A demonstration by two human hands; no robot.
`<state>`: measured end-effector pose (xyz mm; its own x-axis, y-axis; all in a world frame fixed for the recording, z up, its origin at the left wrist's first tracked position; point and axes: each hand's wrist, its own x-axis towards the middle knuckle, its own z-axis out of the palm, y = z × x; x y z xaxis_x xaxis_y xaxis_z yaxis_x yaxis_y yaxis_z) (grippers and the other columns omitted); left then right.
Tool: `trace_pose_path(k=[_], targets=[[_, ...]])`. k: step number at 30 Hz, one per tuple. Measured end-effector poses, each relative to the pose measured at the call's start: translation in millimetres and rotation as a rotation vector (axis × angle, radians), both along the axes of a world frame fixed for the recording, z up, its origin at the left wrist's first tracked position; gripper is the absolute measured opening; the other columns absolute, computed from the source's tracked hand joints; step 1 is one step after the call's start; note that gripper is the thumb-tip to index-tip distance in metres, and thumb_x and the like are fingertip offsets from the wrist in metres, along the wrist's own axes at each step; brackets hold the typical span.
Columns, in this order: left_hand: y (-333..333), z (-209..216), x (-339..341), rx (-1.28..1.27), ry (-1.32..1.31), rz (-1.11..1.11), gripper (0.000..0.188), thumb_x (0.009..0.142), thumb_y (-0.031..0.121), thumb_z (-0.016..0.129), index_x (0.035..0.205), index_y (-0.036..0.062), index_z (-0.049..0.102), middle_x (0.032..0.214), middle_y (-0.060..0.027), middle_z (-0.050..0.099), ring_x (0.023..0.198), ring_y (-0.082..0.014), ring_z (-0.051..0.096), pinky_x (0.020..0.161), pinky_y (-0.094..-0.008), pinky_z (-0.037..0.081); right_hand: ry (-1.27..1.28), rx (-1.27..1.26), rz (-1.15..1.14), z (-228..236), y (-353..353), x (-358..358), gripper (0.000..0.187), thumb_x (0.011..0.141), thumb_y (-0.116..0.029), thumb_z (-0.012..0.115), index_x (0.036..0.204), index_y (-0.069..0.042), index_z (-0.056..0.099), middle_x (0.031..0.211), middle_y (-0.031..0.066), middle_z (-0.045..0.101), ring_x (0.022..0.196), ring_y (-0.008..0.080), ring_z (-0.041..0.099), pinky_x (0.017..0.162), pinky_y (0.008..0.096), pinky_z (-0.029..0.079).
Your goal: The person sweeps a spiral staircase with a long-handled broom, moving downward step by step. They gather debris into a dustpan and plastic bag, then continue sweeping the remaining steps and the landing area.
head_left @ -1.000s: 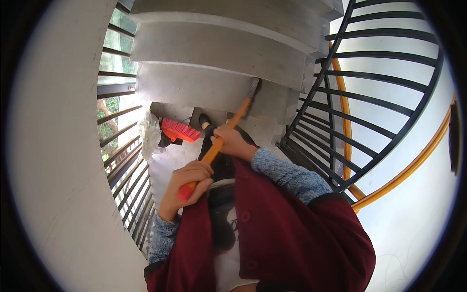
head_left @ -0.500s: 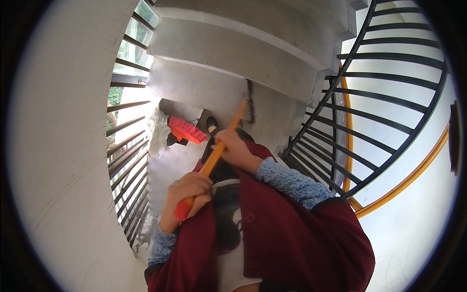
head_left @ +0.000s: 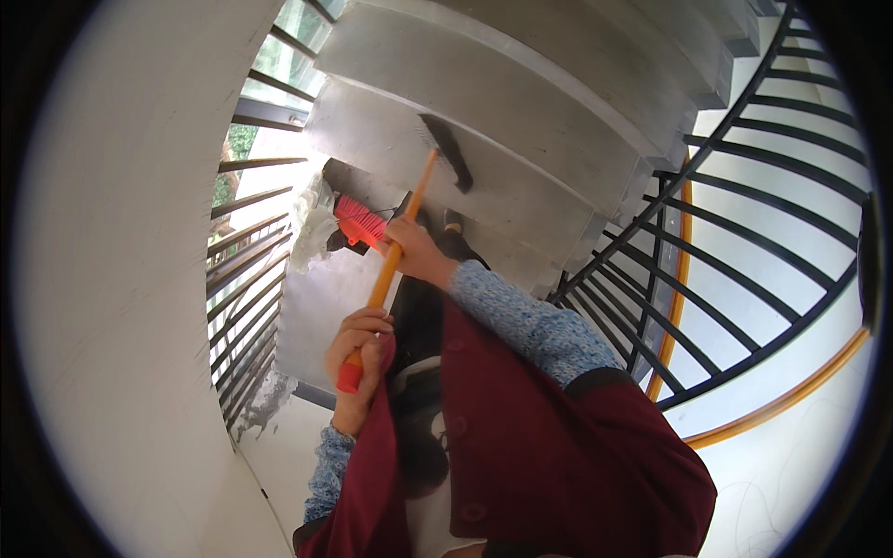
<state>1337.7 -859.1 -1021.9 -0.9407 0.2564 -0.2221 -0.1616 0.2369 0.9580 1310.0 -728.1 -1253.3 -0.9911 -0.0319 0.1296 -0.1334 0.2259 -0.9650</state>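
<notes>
Both hands grip a long-handled broom with an orange stick (head_left: pixel 384 279) and a red end cap. My left hand (head_left: pixel 352 358) is wrapped round the upper end, just above the red cap as seen here. Farther along the stick, my right hand (head_left: pixel 419 253) is closed round it. The dark, bristled broom head (head_left: pixel 449 153) lies at an angle on the grey step surface (head_left: pixel 363 126), in front of my feet. A second broom head with red-pink bristles (head_left: pixel 360 221) is left of my right hand, partly hidden behind the stick and hand.
Grey stairs (head_left: pixel 521 112) rise ahead. A black railing (head_left: pixel 744 223) with a yellow handrail (head_left: pixel 791 407) curves along the right. Window bars (head_left: pixel 251 191) line the left, beside a pale wall (head_left: pixel 121 279). A whitish plastic bag (head_left: pixel 314 221) sits by the red bristles. My shoe (head_left: pixel 453 219) shows on the floor.
The dark broom head has swung left and turned to a slant. My right hand has shifted left and up with the stick. The view has turned slightly too.
</notes>
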Motion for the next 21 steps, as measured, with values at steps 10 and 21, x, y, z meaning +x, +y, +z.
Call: trace_pose_path(k=[10, 21], targets=[[-41, 54, 5, 0.086, -0.02, 0.103, 0.015, 0.09, 0.012, 0.065, 0.083, 0.0029, 0.056, 0.103, -0.018, 0.07, 0.116, -0.0373, 0.062, 0.099, -0.0461, 0.05, -0.068, 0.124, 0.169, 55, -17, -15, 0.02, 0.084, -0.012, 0.071, 0.079, -0.007, 0.052, 0.079, 0.0105, 0.055, 0.085, 0.0337, 0.056, 0.075, 0.044, 0.045], [-96, 18, -32, -0.015, 0.096, 0.163, 0.015, 0.095, 0.003, 0.051, 0.081, -0.0013, 0.053, 0.111, -0.0231, 0.065, 0.127, -0.0432, 0.054, 0.096, -0.0506, 0.057, 0.019, 0.06, 0.418, 6, -93, -99, 0.02, 0.081, -0.011, 0.072, 0.075, -0.006, 0.054, 0.079, 0.0106, 0.056, 0.087, 0.0339, 0.057, 0.076, 0.0421, 0.047]])
